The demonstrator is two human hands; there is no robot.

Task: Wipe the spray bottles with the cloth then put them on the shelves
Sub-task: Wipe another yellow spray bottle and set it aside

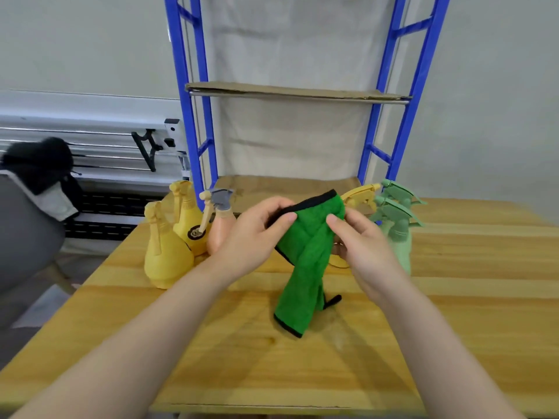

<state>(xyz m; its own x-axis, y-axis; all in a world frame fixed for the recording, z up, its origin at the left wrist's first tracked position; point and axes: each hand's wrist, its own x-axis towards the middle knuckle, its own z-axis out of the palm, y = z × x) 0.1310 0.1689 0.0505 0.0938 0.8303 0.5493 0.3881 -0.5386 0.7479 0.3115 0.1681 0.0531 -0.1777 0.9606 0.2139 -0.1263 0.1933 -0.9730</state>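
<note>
A green cloth point(305, 264) with a black border hangs above the wooden table point(453, 328). My left hand point(254, 237) pinches its top left edge, and my right hand point(363, 246) pinches its right side. Two yellow spray bottles point(165, 255) stand at the left, with a peach bottle point(220, 231) with a grey trigger beside them. Behind my right hand a yellow bottle's nozzle point(361, 195) shows, its body mostly hidden. Two pale green bottles point(399, 231) stand at the right. The blue shelf rack point(193, 116) with cardboard shelves point(296, 92) stands behind.
A grey chair point(27, 237) with black and white fabric point(42, 167) on it stands left of the table. White metal rails point(90, 140) lie along the wall behind. The lower cardboard shelf point(287, 184) sits at table level.
</note>
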